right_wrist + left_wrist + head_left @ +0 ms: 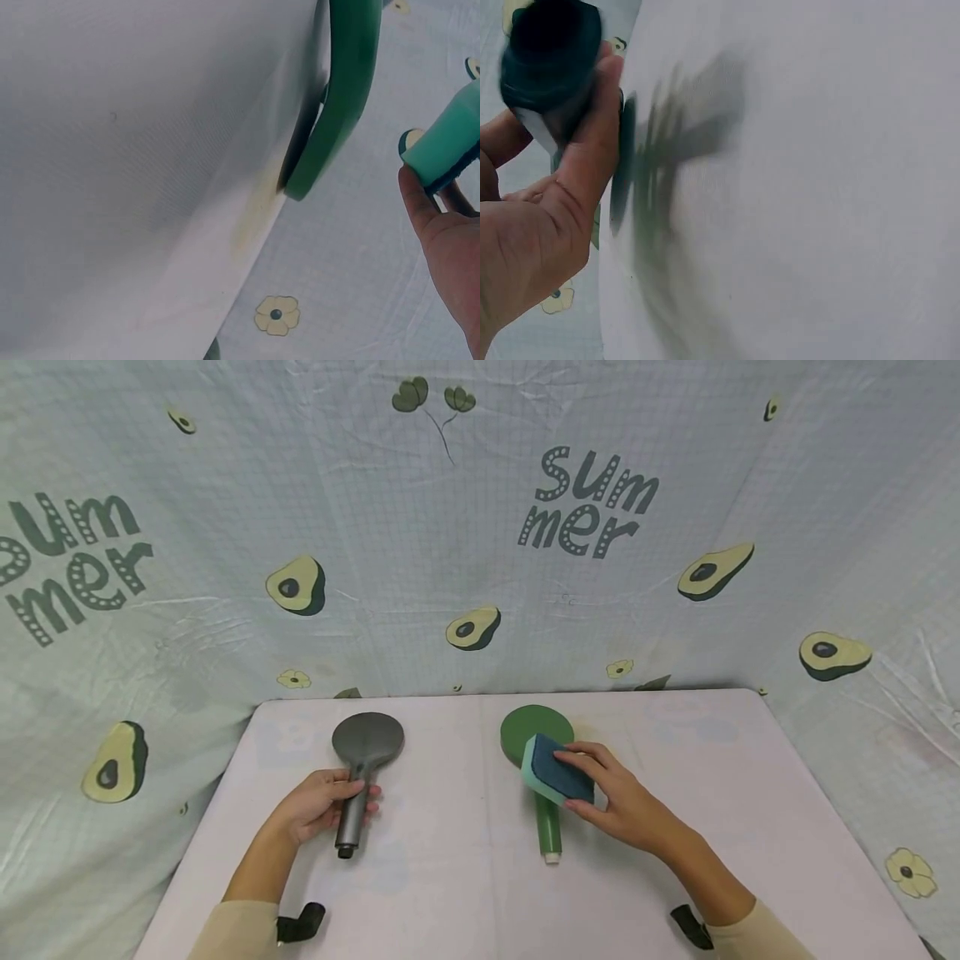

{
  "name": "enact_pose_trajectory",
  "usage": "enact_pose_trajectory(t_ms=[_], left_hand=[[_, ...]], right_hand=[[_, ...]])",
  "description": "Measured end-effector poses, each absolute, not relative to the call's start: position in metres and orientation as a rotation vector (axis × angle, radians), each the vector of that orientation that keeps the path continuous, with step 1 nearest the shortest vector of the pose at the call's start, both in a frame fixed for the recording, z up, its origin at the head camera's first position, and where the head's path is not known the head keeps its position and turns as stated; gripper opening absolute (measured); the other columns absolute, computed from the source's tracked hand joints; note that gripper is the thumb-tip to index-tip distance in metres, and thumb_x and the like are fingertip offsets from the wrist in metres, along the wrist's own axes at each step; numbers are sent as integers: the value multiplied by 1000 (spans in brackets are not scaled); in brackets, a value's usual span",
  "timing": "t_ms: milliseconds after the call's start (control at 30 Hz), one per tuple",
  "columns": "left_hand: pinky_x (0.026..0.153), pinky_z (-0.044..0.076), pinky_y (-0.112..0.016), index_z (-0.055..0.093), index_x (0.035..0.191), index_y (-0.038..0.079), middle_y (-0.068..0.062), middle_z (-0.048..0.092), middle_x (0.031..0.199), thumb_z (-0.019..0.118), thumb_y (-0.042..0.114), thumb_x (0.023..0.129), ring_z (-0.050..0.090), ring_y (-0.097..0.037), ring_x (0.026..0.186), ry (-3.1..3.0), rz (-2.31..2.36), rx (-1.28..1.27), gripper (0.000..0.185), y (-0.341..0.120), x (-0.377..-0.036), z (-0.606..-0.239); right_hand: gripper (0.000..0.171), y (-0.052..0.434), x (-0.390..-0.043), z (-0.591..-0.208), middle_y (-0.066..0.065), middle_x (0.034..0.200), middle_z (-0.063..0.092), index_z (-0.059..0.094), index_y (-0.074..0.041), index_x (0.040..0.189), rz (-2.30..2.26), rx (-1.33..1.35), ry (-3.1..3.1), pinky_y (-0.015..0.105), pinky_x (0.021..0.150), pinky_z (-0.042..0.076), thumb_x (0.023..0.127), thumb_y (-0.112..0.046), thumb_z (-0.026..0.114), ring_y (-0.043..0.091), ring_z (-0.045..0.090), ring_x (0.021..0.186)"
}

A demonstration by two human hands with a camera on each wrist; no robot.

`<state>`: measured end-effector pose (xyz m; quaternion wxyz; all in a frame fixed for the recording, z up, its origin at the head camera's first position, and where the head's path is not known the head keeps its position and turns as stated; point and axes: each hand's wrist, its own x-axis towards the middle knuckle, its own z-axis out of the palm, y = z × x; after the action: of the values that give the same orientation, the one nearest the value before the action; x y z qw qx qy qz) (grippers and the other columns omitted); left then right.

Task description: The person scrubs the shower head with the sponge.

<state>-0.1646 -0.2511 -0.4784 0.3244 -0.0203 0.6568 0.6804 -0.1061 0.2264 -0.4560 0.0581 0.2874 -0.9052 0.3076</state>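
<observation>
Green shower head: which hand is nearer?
Right. The right hand holds a sponge over the green shower head; the left hand is off to its left, gripping the grey shower head.

I see a pale bench (465, 893) near me, with an avocado-print "Summer" cloth (480, 552) draped behind and at both sides.

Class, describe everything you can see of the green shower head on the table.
The green shower head is one dark green piece, apparently plastic: a round flat head and a straight handle ending in a pale tip. It lies flat on the white table, right of centre, head toward the backdrop, handle toward the person. The right hand holds a blue and teal sponge over its neck. A grey shower head lies apart to its left.
</observation>
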Motion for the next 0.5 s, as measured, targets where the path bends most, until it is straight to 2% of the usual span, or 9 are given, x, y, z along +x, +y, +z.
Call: enact_pose_trajectory(t_ms=[267,500], left_hand=[[87,62,-31,27,149,-19,5,75,112,54,17,109,76,-11,95,1798,1802,-4,60,-239,-161,-470],[84,62,-32,27,153,-16,-3,76,117,54,14,108,76,-12,94,1902,1826,27,60,-221,-159,-453]], right_hand=[[69,228,-111,-446,6,153,43,45,-23,154,890,888,-2728,51,102,55,94,-23,78,28,49,139],[71,228,-114,-438,8,155,41,43,-22,156,846,864,-2714,51,102,55,94,-21,78,26,48,138]])
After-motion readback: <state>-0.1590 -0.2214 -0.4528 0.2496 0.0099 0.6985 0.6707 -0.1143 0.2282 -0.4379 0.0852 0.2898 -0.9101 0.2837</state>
